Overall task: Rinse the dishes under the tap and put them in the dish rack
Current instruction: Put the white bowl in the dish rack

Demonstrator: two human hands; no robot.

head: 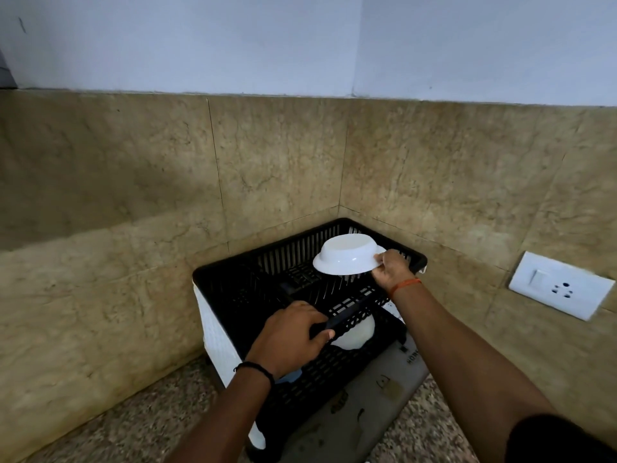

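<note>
- A tan stone-look backsplash (267,155) is seen filling the corner, with a pale painted wall (300,38) above it.
- A speckled granite counter (140,426) is laid along the bottom of the view, and a flattened piece of cardboard (360,406) is spread on it beneath the rack.
- A black plastic dish rack (233,282) with white side panels is set into the corner; two slatted tiers can be made out.
- The front edge of the upper tier is gripped by the left hand (290,339), its fingers curled over the black bar; a dark band is worn at that wrist.
- A white socket plate (561,285) with a switch is fixed to the right-hand backsplash.
- A white bowl (347,255) is held upside down over the upper tier, tilted, its rim pinched at the right side by the right hand (390,269); an orange thread is tied at that wrist. Whether the bowl touches the rack cannot be told.
- A second white dish (354,332) is partly seen on the lower tier, just behind the left hand.
</note>
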